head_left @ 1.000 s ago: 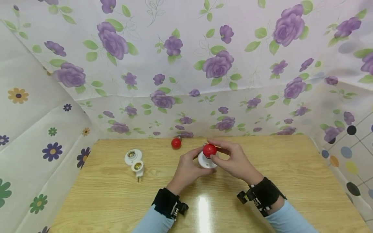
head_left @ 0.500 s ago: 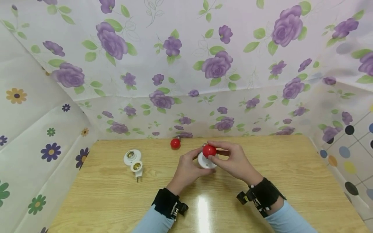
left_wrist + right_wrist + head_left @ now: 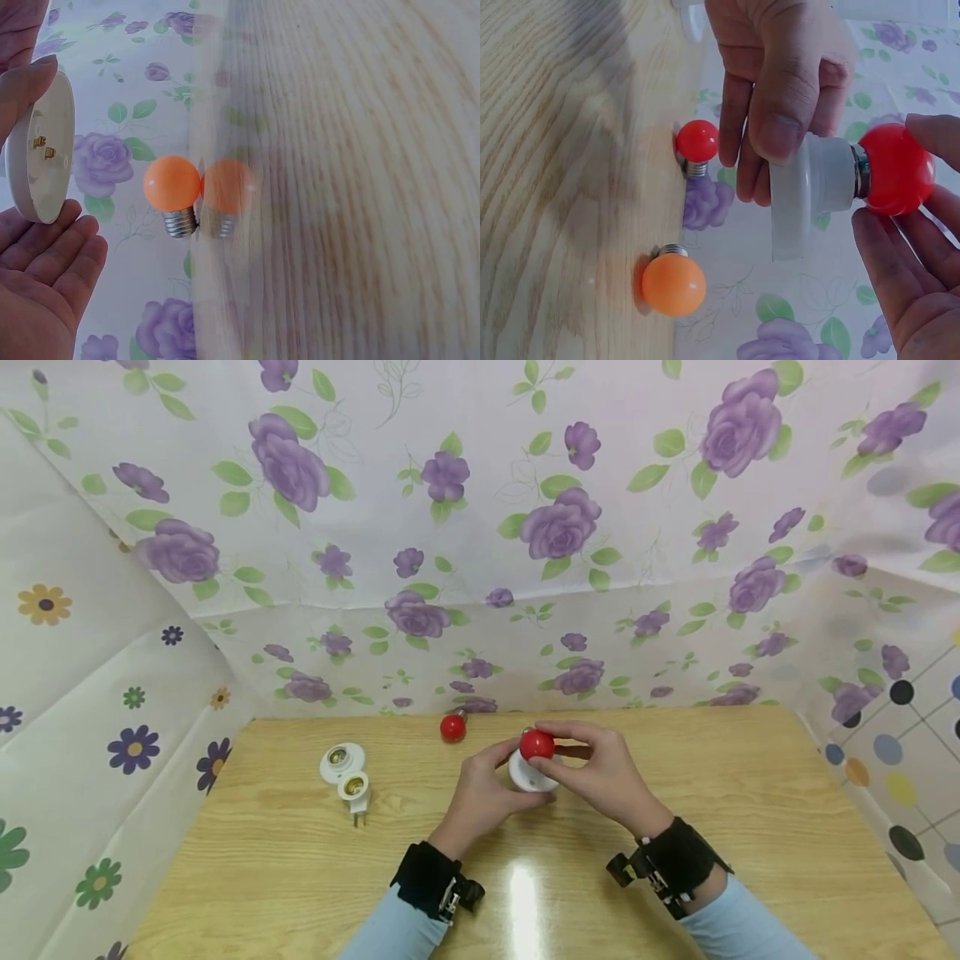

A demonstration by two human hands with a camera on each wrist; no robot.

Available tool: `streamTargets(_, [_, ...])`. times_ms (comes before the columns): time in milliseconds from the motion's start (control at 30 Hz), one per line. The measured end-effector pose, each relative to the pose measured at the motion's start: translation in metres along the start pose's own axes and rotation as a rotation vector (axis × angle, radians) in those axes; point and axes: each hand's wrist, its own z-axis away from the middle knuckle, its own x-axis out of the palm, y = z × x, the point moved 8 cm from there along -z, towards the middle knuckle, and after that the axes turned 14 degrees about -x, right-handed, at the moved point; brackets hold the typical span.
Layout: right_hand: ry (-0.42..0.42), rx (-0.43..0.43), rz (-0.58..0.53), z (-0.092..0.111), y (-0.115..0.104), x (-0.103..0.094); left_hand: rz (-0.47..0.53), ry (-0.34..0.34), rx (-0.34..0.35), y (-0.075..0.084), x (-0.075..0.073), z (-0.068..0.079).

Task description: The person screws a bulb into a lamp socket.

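Note:
My left hand (image 3: 483,789) grips a white round lamp holder (image 3: 531,781) by its rim, raised above the table. Its underside, with small brass terminals, shows in the left wrist view. The fingertips and thumb of my right hand (image 3: 600,768) pinch a red light bulb (image 3: 537,745). In the right wrist view the bulb's metal base sits in the mouth of the holder's collar (image 3: 836,174), with part of the metal still showing. An orange bulb (image 3: 673,285) lies on the table beyond my hands; the head view mostly hides it.
Another red bulb (image 3: 453,727) lies near the back edge of the wooden table (image 3: 300,877). At the left, a white round lamp holder (image 3: 330,770) touches a white plug-in socket (image 3: 358,802) with two prongs. A flowered curtain (image 3: 480,552) hangs behind the table.
The right hand and the red bulb have shifted very slightly up and to the left. The left hand keeps its grip on the lamp holder.

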Motion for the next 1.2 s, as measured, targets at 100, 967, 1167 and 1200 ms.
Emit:
streamTargets(100, [0.01, -0.01, 0.006, -0.0002, 0.0005, 0.0, 0.005, 0.0, 0.005, -0.0003, -0.0002, -0.0003])
streamTargets(967, [-0.104, 0.007, -0.022, -0.0011, 0.001, 0.0016, -0.007, -0.009, 0.007, -0.0031, 0.0021, -0.0003])
streamTargets(1167, [-0.1, 0.012, -0.017, -0.0007, 0.0009, 0.0015, -0.022, -0.004, 0.017, -0.0011, 0.0027, -0.0009])
streamTargets(1200, [-0.098, 0.012, -0.017, -0.0005, 0.0009, 0.0013, -0.022, -0.003, 0.02, -0.0008, 0.0028, -0.001])
